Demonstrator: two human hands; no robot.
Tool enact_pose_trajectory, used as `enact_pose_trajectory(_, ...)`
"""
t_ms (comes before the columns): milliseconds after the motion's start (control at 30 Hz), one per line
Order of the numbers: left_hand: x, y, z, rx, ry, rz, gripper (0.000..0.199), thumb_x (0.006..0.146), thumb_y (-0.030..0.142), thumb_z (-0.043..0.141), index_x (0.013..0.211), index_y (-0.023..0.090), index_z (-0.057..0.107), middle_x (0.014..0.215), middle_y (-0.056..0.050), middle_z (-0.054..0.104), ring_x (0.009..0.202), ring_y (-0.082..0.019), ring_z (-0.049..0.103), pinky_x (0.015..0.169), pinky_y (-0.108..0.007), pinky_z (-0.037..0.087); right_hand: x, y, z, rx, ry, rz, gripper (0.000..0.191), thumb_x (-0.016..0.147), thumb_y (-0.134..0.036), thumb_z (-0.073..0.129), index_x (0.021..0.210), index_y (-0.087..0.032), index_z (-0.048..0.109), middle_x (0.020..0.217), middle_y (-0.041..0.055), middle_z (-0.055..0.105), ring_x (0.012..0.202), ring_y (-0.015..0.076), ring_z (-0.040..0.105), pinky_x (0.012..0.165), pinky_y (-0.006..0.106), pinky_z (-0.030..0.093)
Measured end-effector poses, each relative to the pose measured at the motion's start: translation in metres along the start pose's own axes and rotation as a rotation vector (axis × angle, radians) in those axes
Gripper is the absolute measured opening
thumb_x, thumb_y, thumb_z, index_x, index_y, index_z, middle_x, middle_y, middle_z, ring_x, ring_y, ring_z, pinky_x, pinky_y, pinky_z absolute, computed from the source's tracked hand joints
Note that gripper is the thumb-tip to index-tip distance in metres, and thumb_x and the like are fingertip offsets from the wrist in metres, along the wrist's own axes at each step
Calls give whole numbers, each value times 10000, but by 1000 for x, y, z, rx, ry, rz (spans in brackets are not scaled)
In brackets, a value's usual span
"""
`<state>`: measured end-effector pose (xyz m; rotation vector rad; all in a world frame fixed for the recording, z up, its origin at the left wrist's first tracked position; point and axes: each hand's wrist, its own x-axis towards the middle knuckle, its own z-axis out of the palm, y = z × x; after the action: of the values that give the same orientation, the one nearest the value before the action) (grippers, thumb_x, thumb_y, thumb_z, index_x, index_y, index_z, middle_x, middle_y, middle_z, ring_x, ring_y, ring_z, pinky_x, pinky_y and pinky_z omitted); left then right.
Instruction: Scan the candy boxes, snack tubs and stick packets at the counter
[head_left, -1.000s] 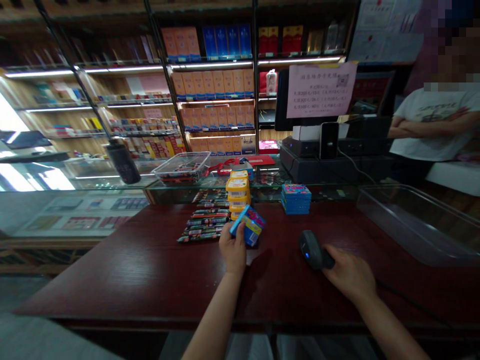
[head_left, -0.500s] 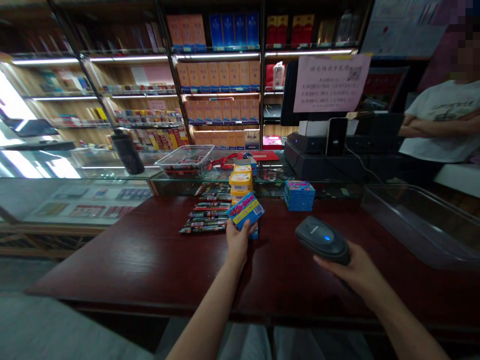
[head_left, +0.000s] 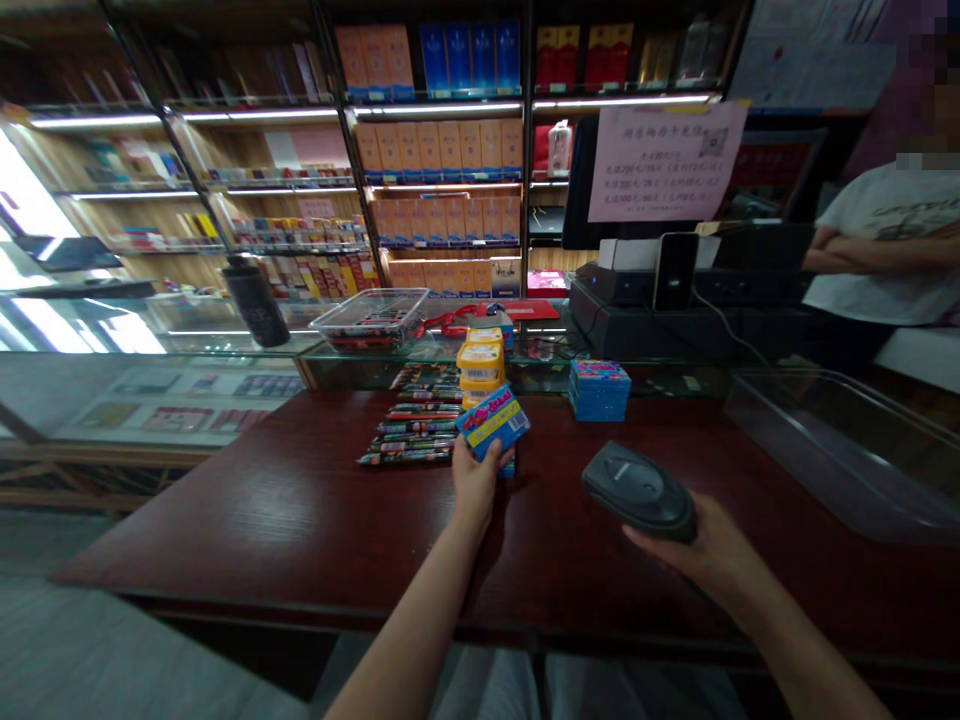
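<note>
My left hand [head_left: 478, 478] grips a small blue box [head_left: 495, 422] with pink lettering, a yellow band and a barcode facing up. Closed around a dark barcode scanner [head_left: 637, 487], my right hand [head_left: 709, 550] keeps it above the table, its head pointing left toward the box. A row of dark slim packets [head_left: 416, 435] lies left of the held box. Behind it stand yellow tubs [head_left: 481, 362]. Farther right is a stack of similar blue boxes [head_left: 599, 392]. Part of another blue item shows under my left hand.
The dark red table [head_left: 300, 520] meets a glass counter holding a clear bin of packets [head_left: 371, 320] and a black bottle [head_left: 256, 302]. An empty-looking clear plastic tub [head_left: 847, 460] sits at right. A person with folded arms [head_left: 885, 250] stands behind the equipment.
The scanner has shifted slightly left and down, and its blue light is now off. My left hand holds the blue box in nearly the same place.
</note>
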<state>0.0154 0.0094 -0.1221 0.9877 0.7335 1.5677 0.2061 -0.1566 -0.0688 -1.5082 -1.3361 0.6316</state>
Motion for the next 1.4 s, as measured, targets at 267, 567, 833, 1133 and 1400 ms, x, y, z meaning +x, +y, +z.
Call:
enact_pose_trajectory(267, 1, 5, 0, 208, 51, 40, 522, 547, 327, 807, 975, 153, 563, 865, -48, 683, 719, -173, 663, 683, -324, 553, 15, 32, -8, -871, 80, -30, 231, 731, -278, 562, 943, -262, 652, 804, 16, 720, 736, 234, 666, 594, 299, 411)
enact_pose_trajectory(567, -2, 21, -7, 724, -39, 547, 134, 703, 279, 668, 809, 199, 653, 820, -18, 671, 788, -172, 617, 755, -300, 495, 18, 77, -2, -1058, 114, -171, 267, 794, -209, 501, 1039, -219, 607, 1019, 49, 695, 874, 208, 647, 711, 298, 430)
enact_pose_trajectory(833, 22, 47, 48, 903, -285, 715, 104, 723, 175, 589, 780, 213, 667, 798, -19, 657, 771, -162, 599, 734, -284, 474, 21, 70, -4, -925, 58, -116, 262, 784, -173, 497, 1015, -218, 612, 957, 33, 702, 866, 202, 644, 721, 301, 420)
enact_pose_trajectory(1133, 80, 37, 138, 1352, -446, 963, 267, 737, 187, 592, 985, 244, 673, 952, -53, 589, 946, -222, 496, 828, -346, 404, 23, 67, -2, -865, 31, -24, 250, 766, -148, 497, 968, -235, 617, 929, 11, 694, 864, 192, 633, 730, 300, 408)
enact_pose_trajectory(1400, 100, -11, 173, 1587, -587, 929, 217, 852, 198, 482, 899, 210, 693, 957, -99, 575, 933, -239, 482, 773, -369, 392, 23, 73, -1, -836, 91, -37, 236, 760, -139, 529, 948, -244, 627, 904, 10, 689, 852, 200, 627, 757, 311, 389)
